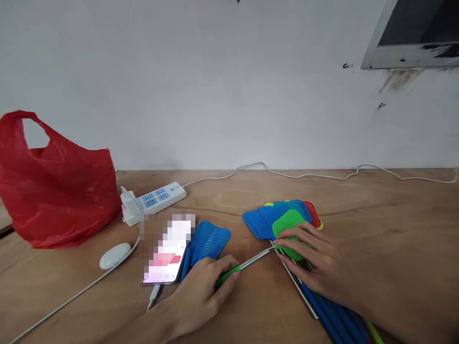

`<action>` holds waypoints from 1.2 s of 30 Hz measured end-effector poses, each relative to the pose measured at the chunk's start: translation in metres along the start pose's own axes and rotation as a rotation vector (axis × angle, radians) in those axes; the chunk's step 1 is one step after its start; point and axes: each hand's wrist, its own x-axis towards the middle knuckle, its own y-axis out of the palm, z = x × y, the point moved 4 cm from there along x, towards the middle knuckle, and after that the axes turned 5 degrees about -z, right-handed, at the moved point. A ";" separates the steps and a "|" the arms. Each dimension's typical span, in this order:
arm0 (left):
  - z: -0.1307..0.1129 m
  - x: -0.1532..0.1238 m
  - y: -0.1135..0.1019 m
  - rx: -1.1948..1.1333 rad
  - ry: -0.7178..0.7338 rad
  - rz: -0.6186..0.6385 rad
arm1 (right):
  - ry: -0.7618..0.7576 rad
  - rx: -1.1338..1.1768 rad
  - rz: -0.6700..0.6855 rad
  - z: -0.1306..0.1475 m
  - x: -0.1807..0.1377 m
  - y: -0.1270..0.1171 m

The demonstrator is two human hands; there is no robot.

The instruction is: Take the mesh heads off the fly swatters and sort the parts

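Note:
My left hand [206, 291] is wrapped round the green handle of a fly swatter with a thin metal rod [256, 258]. At the rod's far end, the fingers of my right hand [315, 253] close on the swatter's green mesh head [289, 224], near its neck. Beneath that head lies a pile of fly swatters with blue [260, 222], red and yellow heads. Their metal rods and blue handles [322, 310] run under my right forearm, which hides part of them. Just beyond my left hand, a folded-looking blue swatter head [211, 240] rests on the wooden table.
A lit phone [170, 253], partly blurred out, stands tilted beside the blue swatter head, with a charging cable [155, 294] plugged in. Farther left are a white oval object [115, 255], a power strip [158, 200] and a red plastic bag [60, 191]. A white cord [304, 176] runs along the wall.

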 end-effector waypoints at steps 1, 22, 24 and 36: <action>0.000 0.000 0.001 0.005 0.002 0.022 | -0.037 -0.042 0.013 0.000 -0.001 0.002; -0.008 0.004 -0.006 0.461 0.067 0.127 | -0.165 -0.151 0.152 0.006 0.017 0.004; -0.003 0.000 -0.013 0.454 0.068 0.102 | -0.117 -0.093 0.117 -0.002 0.018 -0.003; -0.015 0.005 -0.008 0.508 0.117 0.167 | -0.158 0.010 0.126 0.010 0.013 0.011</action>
